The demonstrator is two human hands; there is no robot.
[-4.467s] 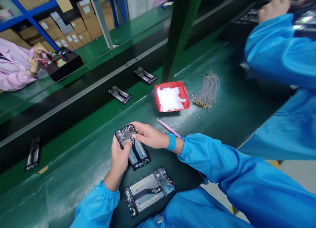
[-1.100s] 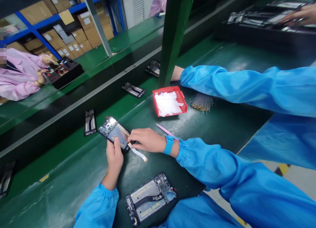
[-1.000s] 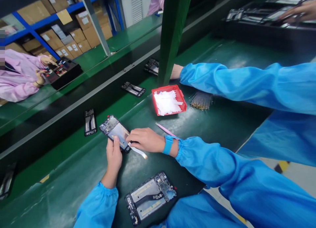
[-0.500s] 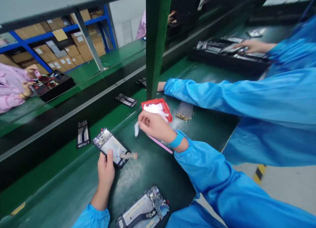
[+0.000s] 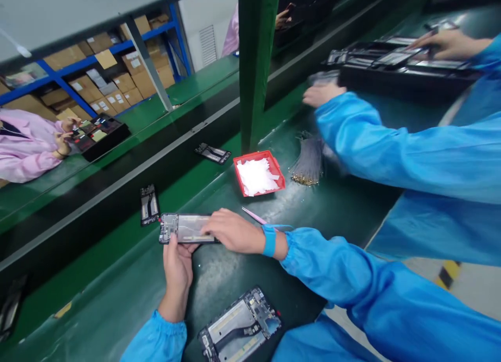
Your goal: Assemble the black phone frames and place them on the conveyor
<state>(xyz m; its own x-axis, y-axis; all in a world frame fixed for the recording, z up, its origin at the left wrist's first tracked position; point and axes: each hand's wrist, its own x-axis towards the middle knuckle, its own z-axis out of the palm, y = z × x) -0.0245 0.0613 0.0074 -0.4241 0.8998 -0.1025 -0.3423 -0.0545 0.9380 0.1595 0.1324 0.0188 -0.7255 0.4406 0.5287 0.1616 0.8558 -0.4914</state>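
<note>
An opened phone frame (image 5: 180,229) lies crosswise on the green bench. My left hand (image 5: 177,261) grips it from below, thumb on its near edge. My right hand (image 5: 228,231) rests on the frame's right end with fingers curled over it. Pink tweezers (image 5: 253,216) lie just behind my right wrist, which wears a blue band (image 5: 269,240). A second opened phone frame (image 5: 239,327) lies near my body.
A red tray (image 5: 272,164) of white strips and a bundle of thin cables (image 5: 308,161) sit beyond. Phone frames (image 5: 149,203) (image 5: 213,153) ride the black conveyor. A co-worker's blue sleeve (image 5: 391,142) reaches across at right. A green post (image 5: 254,64) stands behind.
My right hand went to the red tray with a peeled white strip, then came back onto the frame. The frame has turned crosswise. The co-worker's arm pulled back from the conveyor.
</note>
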